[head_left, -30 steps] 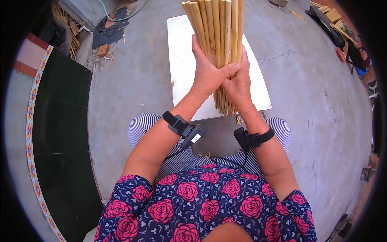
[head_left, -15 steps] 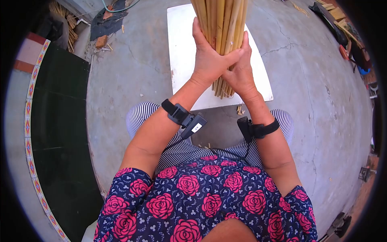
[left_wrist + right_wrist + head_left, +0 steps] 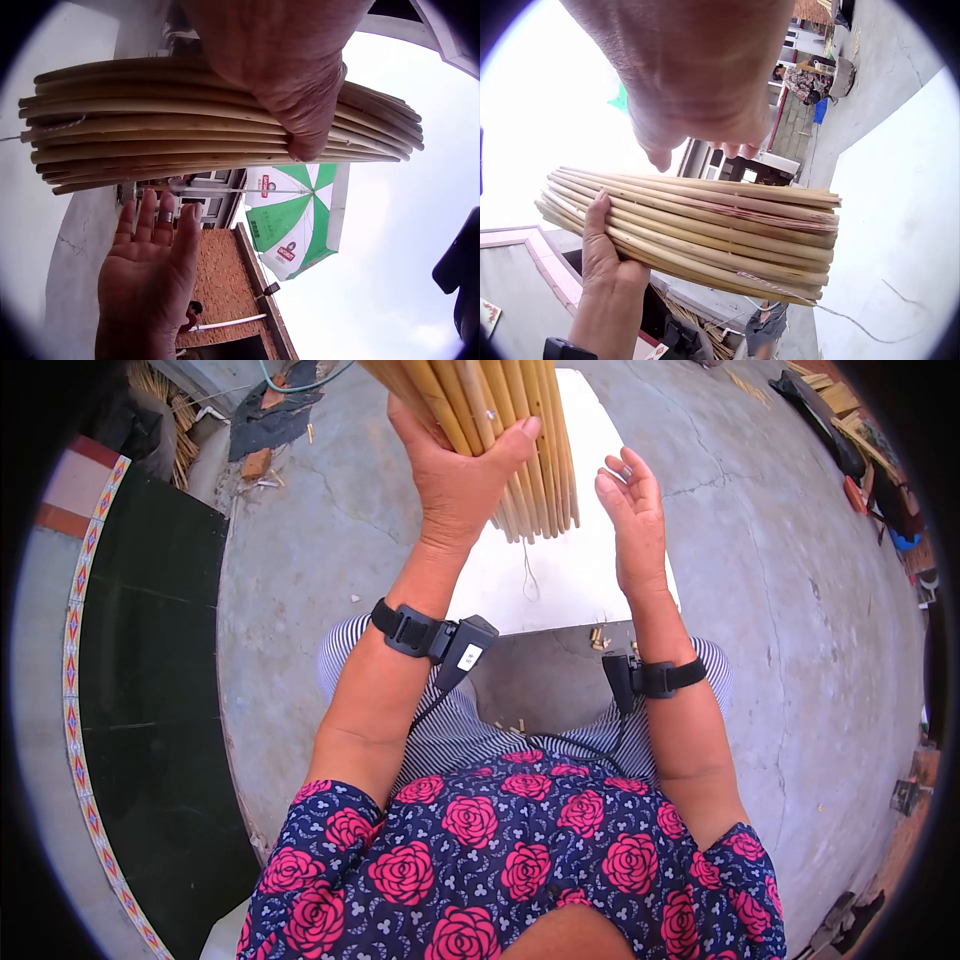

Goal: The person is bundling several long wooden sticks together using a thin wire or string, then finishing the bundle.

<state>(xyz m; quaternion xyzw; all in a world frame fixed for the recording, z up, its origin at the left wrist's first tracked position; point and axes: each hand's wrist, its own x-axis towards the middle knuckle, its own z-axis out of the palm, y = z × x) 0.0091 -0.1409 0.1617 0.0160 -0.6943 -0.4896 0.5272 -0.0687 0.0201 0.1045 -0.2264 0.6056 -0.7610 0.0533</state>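
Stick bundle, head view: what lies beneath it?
Beneath the bundle is a white board, with a string dangling over it. Any part of the board's top covered by the bundle cannot be seen.

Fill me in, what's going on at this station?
A seated person grips a bundle of sticks in the left hand, holding it up over a white board. The right hand is off the bundle, open beside it. A thin string trails from the bundle's lower end.
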